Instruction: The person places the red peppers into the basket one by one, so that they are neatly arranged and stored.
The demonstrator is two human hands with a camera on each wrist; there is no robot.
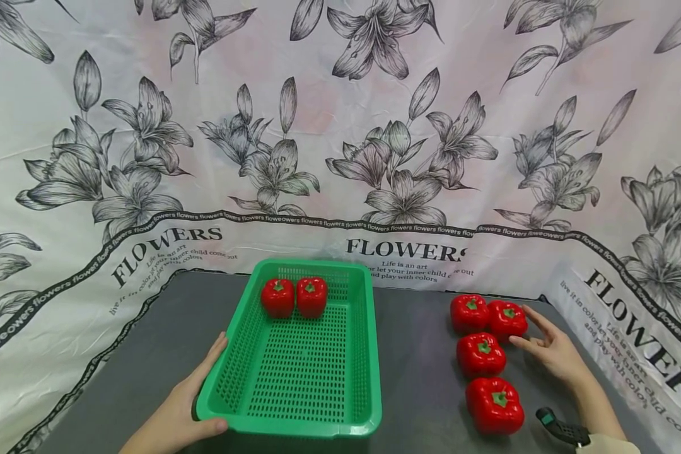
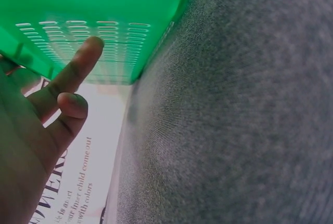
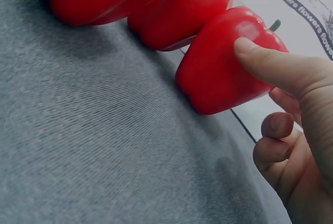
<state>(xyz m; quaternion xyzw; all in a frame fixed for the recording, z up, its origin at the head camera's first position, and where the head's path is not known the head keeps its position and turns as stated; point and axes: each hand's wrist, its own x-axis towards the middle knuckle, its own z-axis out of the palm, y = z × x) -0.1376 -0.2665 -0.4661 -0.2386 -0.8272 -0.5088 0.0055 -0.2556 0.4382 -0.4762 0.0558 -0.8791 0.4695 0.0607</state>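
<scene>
Pepper (image 1: pixel 507 320) at the far right of the cluster sits on the desk (image 1: pixel 414 378), pinched between the right hand's (image 1: pixel 558 358) thumb (image 3: pixel 268 63) and index finger (image 1: pixel 539 319), while other fingers curl below, apparently clear of it. The hold looks shallow, so setting thumb and index finger squarely opposite each other would suit that glossy skin. Its left-hand neighbour (image 1: pixel 469 313) seems to touch it and another pepper (image 1: pixel 482 354) lies just in front, so easing it rightward first should avoid knocking either. The left hand (image 1: pixel 181 403), fingers loosely spread along the outer wall and thumb at the near rim, braces the green basket (image 1: pixel 295 429); light pressure should spare the two peppers (image 1: pixel 312 297) inside a jolt.
</scene>
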